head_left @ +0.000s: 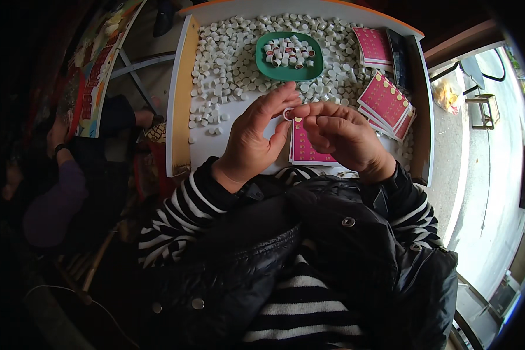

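Between the thumb and fingers of my left hand (252, 133) is a small white cap (288, 114), its open end with a reddish inside facing up. The index fingertip of my right hand (349, 131) reaches to the cap's rim, while its other fingers are curled in. Whether those fingers pinch something small cannot be made out. Under my right hand lies a pink sheet (302, 149) with rows of yellow round stickers, partly covered by the hand. Beyond both hands stands a green tray (264, 65) heaped with white caps, several showing reddish insides.
Loose white caps (224, 61) spread over the white, raised-edge table (179, 99). More pink sticker sheets (385, 99) lie fanned at the right, with another pink stack (372, 45) beside a dark box (398, 55) behind. At left, another person's arm (67, 169) shows near a printed board.
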Action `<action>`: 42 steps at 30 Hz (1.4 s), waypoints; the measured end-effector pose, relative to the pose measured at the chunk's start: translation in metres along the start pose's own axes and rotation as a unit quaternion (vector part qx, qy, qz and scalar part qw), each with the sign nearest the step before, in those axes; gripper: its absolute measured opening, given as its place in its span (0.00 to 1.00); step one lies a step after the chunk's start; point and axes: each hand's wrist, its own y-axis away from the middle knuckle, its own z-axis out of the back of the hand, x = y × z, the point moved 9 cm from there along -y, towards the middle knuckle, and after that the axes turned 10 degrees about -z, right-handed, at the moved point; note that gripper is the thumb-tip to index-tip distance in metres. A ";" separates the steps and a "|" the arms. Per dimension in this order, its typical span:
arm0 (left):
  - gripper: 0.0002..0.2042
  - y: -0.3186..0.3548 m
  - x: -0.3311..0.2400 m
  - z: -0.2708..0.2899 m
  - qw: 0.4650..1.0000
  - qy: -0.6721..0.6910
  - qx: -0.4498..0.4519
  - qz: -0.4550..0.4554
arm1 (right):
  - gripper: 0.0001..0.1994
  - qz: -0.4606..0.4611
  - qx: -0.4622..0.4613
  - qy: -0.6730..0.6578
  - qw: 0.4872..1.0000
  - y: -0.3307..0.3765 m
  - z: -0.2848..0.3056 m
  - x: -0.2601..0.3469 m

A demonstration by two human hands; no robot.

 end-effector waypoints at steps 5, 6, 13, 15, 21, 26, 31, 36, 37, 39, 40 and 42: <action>0.34 0.002 0.003 -0.001 1.000 0.008 -0.001 0.007 | 0.14 0.023 -0.046 0.035 0.998 0.000 0.001 0.003; 0.34 0.002 0.004 -0.002 1.000 0.017 -0.003 0.015 | 0.14 0.022 -0.045 0.058 0.997 0.000 0.002 0.003; 0.35 0.002 0.013 -0.005 0.996 0.064 -0.042 0.054 | 0.13 0.018 -0.061 0.165 0.984 0.001 0.005 0.002; 0.35 0.000 0.018 -0.008 0.995 0.062 -0.041 0.060 | 0.13 0.066 -0.108 0.207 0.970 0.002 0.011 0.007; 0.36 -0.007 0.062 0.001 0.988 0.038 -0.084 0.123 | 0.14 0.130 -0.329 0.545 0.761 0.021 0.066 0.026; 0.31 -0.028 0.092 0.011 0.988 -0.008 -0.106 0.114 | 0.15 0.164 -0.342 0.651 0.658 0.020 0.071 0.010; 0.23 -0.015 0.070 0.053 0.955 -0.286 -0.078 -0.010 | 0.16 0.161 -0.350 0.664 0.641 0.023 0.070 0.010; 0.13 0.039 0.089 0.089 0.918 -0.375 -0.040 0.123 | 0.15 0.172 -0.351 0.677 0.624 0.023 0.071 0.011; 0.13 0.047 0.096 0.090 0.906 -0.395 -0.013 0.150 | 0.15 0.172 -0.348 0.677 0.626 0.021 0.070 0.010; 0.13 0.054 0.103 0.088 0.897 -0.416 -0.004 0.150 | 0.14 0.178 -0.354 0.673 0.625 0.021 0.069 0.010; 0.13 0.053 0.103 0.084 0.888 -0.435 0.006 0.149 | 0.13 0.181 -0.357 0.672 0.623 0.022 0.069 0.011; 0.13 0.051 0.105 0.081 0.879 -0.453 0.014 0.147 | 0.13 0.177 -0.358 0.675 0.620 0.021 0.070 0.009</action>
